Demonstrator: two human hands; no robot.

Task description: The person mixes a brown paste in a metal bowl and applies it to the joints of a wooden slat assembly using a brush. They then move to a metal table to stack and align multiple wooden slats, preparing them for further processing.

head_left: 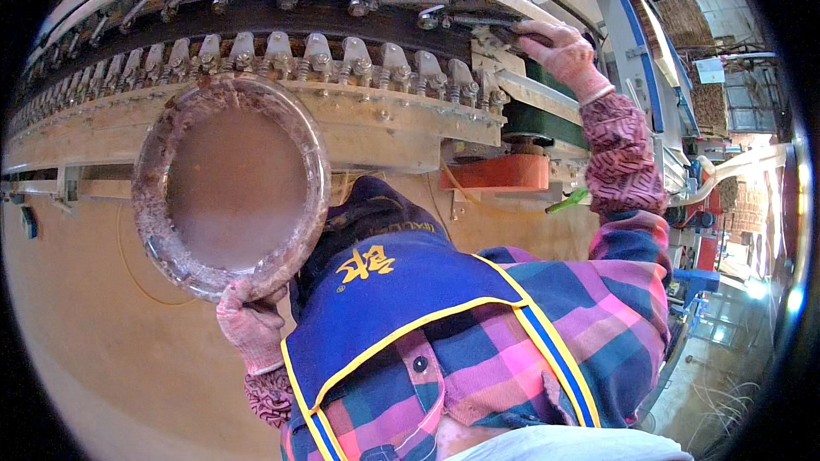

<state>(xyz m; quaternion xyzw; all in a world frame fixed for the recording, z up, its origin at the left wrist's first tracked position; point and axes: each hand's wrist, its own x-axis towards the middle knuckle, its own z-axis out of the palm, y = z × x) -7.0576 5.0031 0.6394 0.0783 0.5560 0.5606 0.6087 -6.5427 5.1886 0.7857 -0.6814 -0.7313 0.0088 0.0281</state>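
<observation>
A round, clear-walled basin [318, 166] of murky brown liquid is tilted toward view on the left. My left hand [248, 324], in a stained pinkish glove, grips its lower rim with curled fingers. Brown residue coats the inside of the basin wall. At the upper right, my right hand [564, 55], gloved the same way, reaches to the end of a long machine [384, 111]. Its fingers are bent together over a small dark piece beside a pale clump, and I cannot make out what they hold.
Metal brackets with springs [354, 60] line the machine above a wooden beam. Below its right end sit an orange-red curved part [495, 172] and a green-tipped item [567, 201]. A blue-edged frame [636, 51] rises at right. A thin yellow hose crosses the brown floor.
</observation>
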